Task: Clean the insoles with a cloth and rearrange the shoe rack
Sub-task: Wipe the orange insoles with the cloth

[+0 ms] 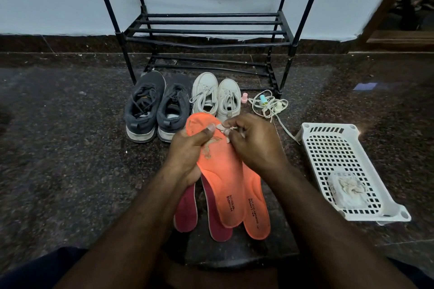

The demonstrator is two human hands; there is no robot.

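While the cloth sits unused, this is how things stand.

Held insole: an orange insole, raised over the floor and tilted toe-end away, with pale torn patches near the toe.
Left hand: the left hand grips the insole's left edge, thumb laid across its top face.
Right hand: the right hand has fingers curled, pinching small pale flakes at the toe end; it looks like loose lining being picked off.
Other insoles: a second orange insole and two maroon insoles lie on the floor beneath the held one, partly overlapped.
Risk: pulling the flakes may tear more of the surface, since the lining already peels; bits could drop onto the insoles below.
Cloth: a crumpled white cloth lies in the white basket, well apart to the right of both hands.
Shoes: grey sneakers and white sneakers stand just beyond the hands.
Rack: the black shoe rack holds nothing visible.
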